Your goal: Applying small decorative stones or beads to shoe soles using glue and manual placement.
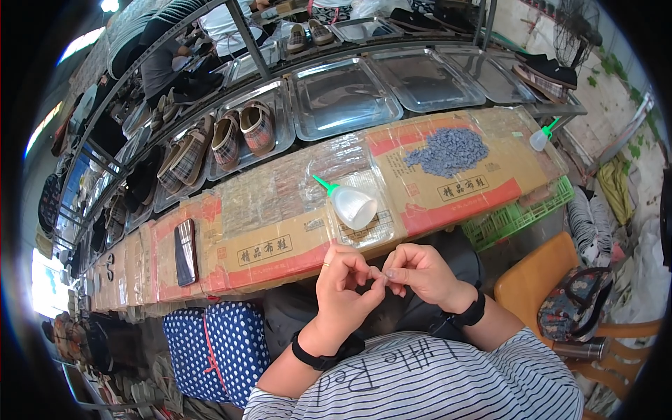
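Observation:
My left hand point(350, 281) and my right hand point(425, 275) meet over my lap, just in front of the table's near edge. The fingertips of both are pinched together. Whatever is between them is too small to make out. Beyond my left hand, a translucent squeeze bottle point(355, 207) with a green nozzle lies on the cardboard-covered table point(448, 222). Farther right on the cardboard is a heap of small grey-blue pieces point(450, 151).
Metal trays point(343, 98) line the table's far side, and plaid shoes point(257, 129) stand in one. A phone point(185, 253) lies at left. Another squeeze bottle point(540, 139) is at the right end. A wooden chair point(535, 274) and polka-dot bag point(234, 346) flank me.

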A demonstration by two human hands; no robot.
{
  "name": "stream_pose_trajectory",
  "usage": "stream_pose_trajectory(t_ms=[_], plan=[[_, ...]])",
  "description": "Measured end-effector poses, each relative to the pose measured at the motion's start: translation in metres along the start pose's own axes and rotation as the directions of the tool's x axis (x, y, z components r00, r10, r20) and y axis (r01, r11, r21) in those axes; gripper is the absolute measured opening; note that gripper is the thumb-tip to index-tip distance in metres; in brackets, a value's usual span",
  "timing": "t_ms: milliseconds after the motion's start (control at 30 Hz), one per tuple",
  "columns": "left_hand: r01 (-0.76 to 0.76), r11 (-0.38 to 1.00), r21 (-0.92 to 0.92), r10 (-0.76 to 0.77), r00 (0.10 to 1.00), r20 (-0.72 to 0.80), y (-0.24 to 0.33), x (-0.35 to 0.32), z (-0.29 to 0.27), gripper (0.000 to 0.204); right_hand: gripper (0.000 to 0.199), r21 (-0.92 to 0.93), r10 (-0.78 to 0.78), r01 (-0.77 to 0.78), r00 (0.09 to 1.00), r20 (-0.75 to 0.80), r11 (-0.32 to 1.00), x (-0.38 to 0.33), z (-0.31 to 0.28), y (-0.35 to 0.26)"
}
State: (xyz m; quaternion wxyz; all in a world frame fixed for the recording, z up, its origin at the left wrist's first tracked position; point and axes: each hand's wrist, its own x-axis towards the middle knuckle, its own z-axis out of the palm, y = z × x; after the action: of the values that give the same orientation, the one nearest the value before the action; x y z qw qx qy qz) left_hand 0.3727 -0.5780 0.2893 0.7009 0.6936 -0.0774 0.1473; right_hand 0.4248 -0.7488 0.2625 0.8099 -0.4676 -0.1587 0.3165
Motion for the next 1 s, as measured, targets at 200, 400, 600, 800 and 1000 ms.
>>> stream_pose_trajectory(t_ms=[200, 400, 600, 800, 1000], plan=[[-0.013, 1.0, -0.009, 0.013, 1.0, 0.001, 0.0, 0.0, -0.001, 0.037, 0.012, 0.038, 0.002, -0.002, 1.0, 0.005, 0.999, 0.0, -0.001, 0.0], [-0.011, 1.0, 0.017, 0.011, 1.0, -0.011, 0.0, -0.001, -0.003, 0.032, 0.012, 0.052, 0.008, -0.007, 1.0, -0.005, 0.999, 0.0, -0.002, 0.0], [0.049, 0.97, 0.24, -0.065, 0.996, 0.06, 0.012, 0.001, -0.004, 0.016, 0.011, 0.137, 0.04, -0.039, 0.999, -0.004, 0.99, 0.001, -0.003, 0.0], [0.156, 0.961, 0.23, -0.166, 0.986, 0.027, 0.01, 0.0, -0.002, 0.01, 0.011, 0.174, 0.054, -0.053, 0.999, 0.004, 0.983, 0.0, -0.003, 0.002], [0.255, 0.959, 0.127, -0.261, 0.964, 0.039, 0.004, -0.002, -0.004, 0.007, 0.011, 0.258, 0.134, -0.14, 0.99, 0.04, 0.956, 0.0, -0.002, 0.001]])
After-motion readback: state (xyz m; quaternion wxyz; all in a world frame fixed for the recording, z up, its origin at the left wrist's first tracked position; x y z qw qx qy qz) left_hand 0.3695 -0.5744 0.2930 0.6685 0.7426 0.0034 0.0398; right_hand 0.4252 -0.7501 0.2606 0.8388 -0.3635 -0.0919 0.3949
